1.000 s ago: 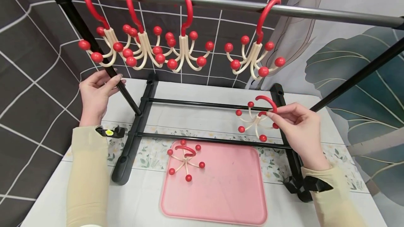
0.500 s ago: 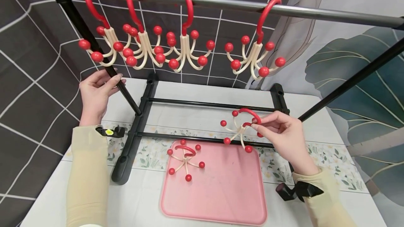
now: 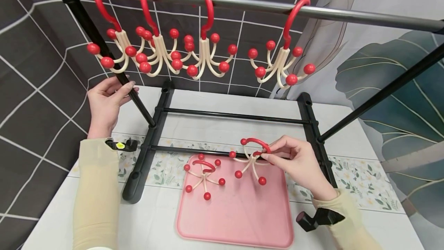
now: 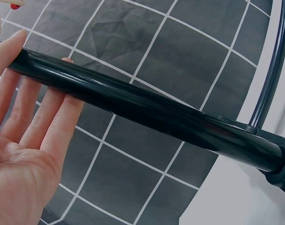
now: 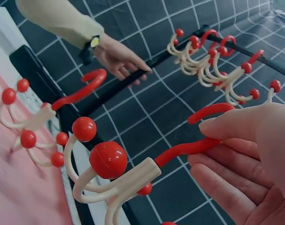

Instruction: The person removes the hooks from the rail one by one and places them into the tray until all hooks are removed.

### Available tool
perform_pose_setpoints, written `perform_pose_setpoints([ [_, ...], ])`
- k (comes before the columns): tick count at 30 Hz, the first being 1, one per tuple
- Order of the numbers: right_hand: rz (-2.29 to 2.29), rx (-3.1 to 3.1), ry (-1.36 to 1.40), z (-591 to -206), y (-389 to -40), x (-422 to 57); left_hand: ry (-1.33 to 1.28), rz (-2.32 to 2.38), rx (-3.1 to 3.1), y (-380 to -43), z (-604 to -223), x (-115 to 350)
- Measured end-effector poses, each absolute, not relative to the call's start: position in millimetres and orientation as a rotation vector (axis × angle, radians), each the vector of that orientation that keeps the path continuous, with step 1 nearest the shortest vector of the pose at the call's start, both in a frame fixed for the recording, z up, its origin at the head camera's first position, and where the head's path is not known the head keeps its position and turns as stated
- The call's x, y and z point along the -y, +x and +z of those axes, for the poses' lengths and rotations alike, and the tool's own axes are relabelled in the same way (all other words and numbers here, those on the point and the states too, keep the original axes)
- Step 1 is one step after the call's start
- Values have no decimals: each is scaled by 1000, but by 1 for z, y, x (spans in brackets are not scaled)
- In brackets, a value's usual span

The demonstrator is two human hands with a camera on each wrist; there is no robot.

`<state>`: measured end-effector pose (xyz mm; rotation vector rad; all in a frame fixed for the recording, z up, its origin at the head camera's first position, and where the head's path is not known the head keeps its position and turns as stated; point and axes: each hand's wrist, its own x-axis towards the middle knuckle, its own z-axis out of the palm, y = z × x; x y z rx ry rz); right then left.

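My right hand (image 3: 295,161) pinches the red hook of a multi-arm hanger (image 3: 254,158), cream with red ball tips, over the back right of the pink tray (image 3: 239,219). In the right wrist view, thumb and fingers close on the hook's stem while the cream arms point toward the tray. A second hanger of this kind (image 3: 204,174) stands on the tray's back left, hook up. With thumb in front and fingers behind, my left hand (image 3: 106,103) holds the rack's black left post (image 4: 133,101).
Several matching hangers (image 3: 158,49) hang by their hooks from the grey top bar (image 3: 243,2). The rack's lower crossbars (image 3: 225,115) run behind and along the tray's back edge. A dark tiled cloth (image 3: 31,126) lines the left and back; a leaf-patterned curtain (image 3: 392,88) hangs right.
My right hand has brought its hanger leftward and toward me, from behind the front crossbar to over the tray. The left hand has stayed on the post.
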<state>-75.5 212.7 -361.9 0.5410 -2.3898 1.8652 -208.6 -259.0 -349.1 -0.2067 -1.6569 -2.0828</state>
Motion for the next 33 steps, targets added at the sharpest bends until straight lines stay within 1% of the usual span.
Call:
perform_pose_setpoints([
  [10, 1967, 2388, 643, -379, -68, -202, -181, -2061, 1682, -208, -349, 260],
  [33, 2123, 2405, 699, -413, -64, -190, -177, -2049, 1698, -208, -351, 260],
])
